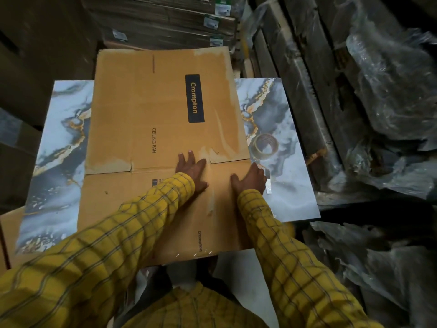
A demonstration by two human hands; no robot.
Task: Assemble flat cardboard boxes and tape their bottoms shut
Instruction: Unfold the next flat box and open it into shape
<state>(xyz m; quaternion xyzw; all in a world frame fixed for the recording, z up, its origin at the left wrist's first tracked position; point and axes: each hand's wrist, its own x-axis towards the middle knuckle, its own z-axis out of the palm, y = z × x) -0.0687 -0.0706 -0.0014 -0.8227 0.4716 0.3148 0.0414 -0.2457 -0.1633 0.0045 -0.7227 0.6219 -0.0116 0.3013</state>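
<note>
A flattened brown cardboard box (163,129), printed with a dark "Crompton" label and the words "CEILING FAN", lies across the middle of a marble-patterned tabletop (54,143) in white, grey and gold. The box overhangs both the far edge and the near edge of the surface, and its flaps at the far end show pale, torn patches where paper has peeled away.

The person, in yellow checked sleeves (132,233), leans over the near edge with both hands on the box's near-right part. The left hand (191,169) lies flat on the cardboard, fingers straight and slightly spread, fingertips reaching just past the crease that runs across the box. The right hand (250,178) rests on the box at its right edge, thumb stretched out toward the left hand; its fingers lie over that edge, and whether they curl under the cardboard cannot be told.

A roll of clear packing tape (266,144) lies flat on the tabletop just beside the box's right edge, beyond the right hand. Stacks of flat brown cartons (163,22) stand beyond the far edge, and crumpled clear plastic sheeting (390,86) covers dark bundles off the right edge.
</note>
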